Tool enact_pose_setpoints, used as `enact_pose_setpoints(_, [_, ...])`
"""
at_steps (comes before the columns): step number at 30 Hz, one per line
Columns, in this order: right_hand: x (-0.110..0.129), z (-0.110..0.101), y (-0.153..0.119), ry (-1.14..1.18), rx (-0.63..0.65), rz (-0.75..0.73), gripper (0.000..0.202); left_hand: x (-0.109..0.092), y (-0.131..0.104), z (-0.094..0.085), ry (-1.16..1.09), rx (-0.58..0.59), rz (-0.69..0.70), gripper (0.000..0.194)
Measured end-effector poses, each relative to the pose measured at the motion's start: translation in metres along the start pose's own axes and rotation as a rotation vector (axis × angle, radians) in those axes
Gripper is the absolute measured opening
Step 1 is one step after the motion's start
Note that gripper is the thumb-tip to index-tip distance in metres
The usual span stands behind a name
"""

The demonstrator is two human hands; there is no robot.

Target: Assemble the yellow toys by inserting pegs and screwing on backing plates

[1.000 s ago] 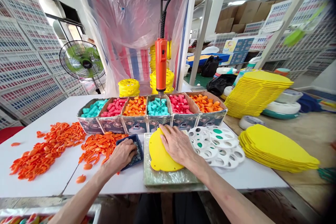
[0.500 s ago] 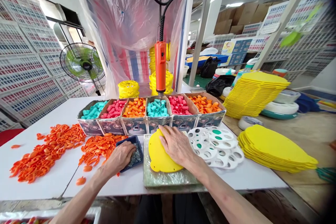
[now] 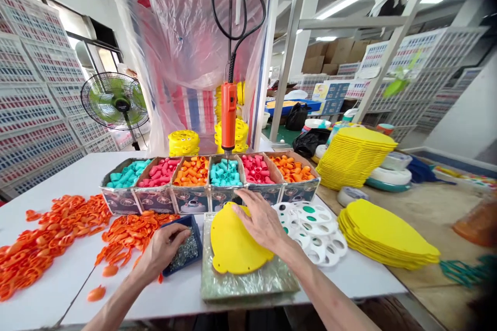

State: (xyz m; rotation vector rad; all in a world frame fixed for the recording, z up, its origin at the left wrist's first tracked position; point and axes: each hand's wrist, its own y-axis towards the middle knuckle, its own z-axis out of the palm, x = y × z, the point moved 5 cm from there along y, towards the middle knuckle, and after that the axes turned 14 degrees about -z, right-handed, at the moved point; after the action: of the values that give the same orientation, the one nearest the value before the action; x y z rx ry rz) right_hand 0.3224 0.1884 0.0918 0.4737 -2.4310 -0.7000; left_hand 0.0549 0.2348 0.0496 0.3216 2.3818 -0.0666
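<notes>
My left hand (image 3: 163,249) is over the left side of a blue tray (image 3: 199,254) of small metal screws (image 3: 187,249). Its thumb and fingers are pinched together, and what is between them is too small to make out. A flat yellow plastic panel (image 3: 229,243) with small holes near its rim lies on a plastic-wrapped block (image 3: 248,289). My right hand (image 3: 262,221) rests along the panel's upper right part, fingers stretched out and thumb apart. Above the bins hangs an orange electric screwdriver (image 3: 229,116), bit downward, touched by neither hand.
Behind the block stands a row of bins (image 3: 190,200) with teal, pink and orange pieces. Orange parts (image 3: 70,222) are heaped at left. White perforated plates (image 3: 324,240) and stacked yellow panels (image 3: 388,232) lie at right. Yellow round pieces (image 3: 184,143) stand behind the bins.
The head view has turned, so the scene sits lower and further left. My left hand has drawn its fingers up from the screws into a pinch. My right hand stays on the panel.
</notes>
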Motion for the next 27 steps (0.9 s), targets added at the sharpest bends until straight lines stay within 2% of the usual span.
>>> enact_pose_setpoints(3, [-0.025, -0.017, 0.014, 0.101, -0.179, 0.052, 0.035, -0.006, 0.0, 0.0, -0.089, -0.016, -0.01, 0.039])
enact_pose_setpoints(6, [-0.039, -0.032, 0.041, 0.107, -0.247, 0.066, 0.038, -0.013, 0.0, 0.003, -0.163, -0.007, 0.001, 0.037])
enact_pose_setpoints(8, [-0.039, -0.039, 0.069, 0.189, -0.276, 0.047, 0.052, -0.019, 0.0, 0.005, -0.203, 0.007, 0.015, 0.036])
enact_pose_setpoints(10, [-0.033, -0.043, 0.103, 0.382, -0.304, 0.014, 0.072, -0.026, -0.001, 0.007, -0.236, 0.017, 0.031, 0.034])
enact_pose_setpoints(12, [-0.024, -0.048, 0.139, 0.557, -0.377, -0.042, 0.08, -0.034, -0.002, 0.008, -0.266, 0.024, 0.047, 0.033])
enact_pose_setpoints(14, [-0.013, -0.053, 0.168, 0.66, -0.442, -0.12, 0.065, -0.041, -0.004, 0.008, -0.295, 0.021, 0.056, 0.033])
enact_pose_setpoints(16, [-0.002, -0.057, 0.183, 0.71, -0.495, -0.147, 0.045, -0.046, -0.006, 0.009, -0.322, 0.011, 0.059, 0.033])
enact_pose_setpoints(19, [0.021, -0.064, 0.173, 0.793, -0.52, -0.139, 0.031, -0.05, -0.011, 0.01, -0.364, 0.008, 0.059, 0.033])
enact_pose_setpoints(24, [0.077, -0.078, 0.123, 0.996, -0.502, -0.186, 0.03, -0.06, -0.019, 0.015, -0.485, 0.05, 0.089, 0.028])
enact_pose_setpoints(27, [0.1, -0.082, 0.107, 1.051, -0.514, -0.185, 0.031, -0.072, -0.023, 0.02, -0.495, 0.068, 0.12, 0.027])
